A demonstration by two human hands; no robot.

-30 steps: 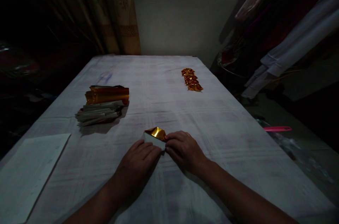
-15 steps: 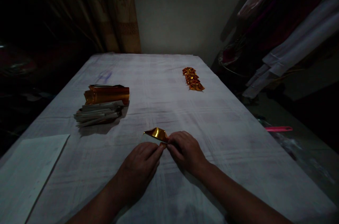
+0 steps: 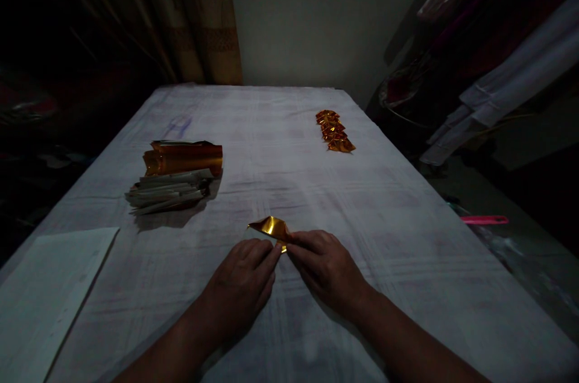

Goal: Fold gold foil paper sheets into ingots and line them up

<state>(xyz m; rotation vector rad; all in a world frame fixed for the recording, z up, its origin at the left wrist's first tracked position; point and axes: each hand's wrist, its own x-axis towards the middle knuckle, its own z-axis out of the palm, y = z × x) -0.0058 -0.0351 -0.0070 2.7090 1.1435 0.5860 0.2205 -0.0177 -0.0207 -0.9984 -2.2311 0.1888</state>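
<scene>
Fingertips of the left hand (image 3: pixel 242 286) and right hand (image 3: pixel 326 265) meet in the head view, both pinched together on the near end of a small folded gold paper (image 3: pixel 270 227). It lies near the front middle of the cloth-covered desk (image 3: pixel 407 238), its far end raised slightly. Well to the left sits a stack of sheets (image 3: pixel 174 181), gold on top, white beneath. A white sheet (image 3: pixel 49 286) lies at the near left corner. A row of folded gold pieces (image 3: pixel 335 131) rests far right. A curtain (image 3: pixel 203 15) hangs behind.
</scene>
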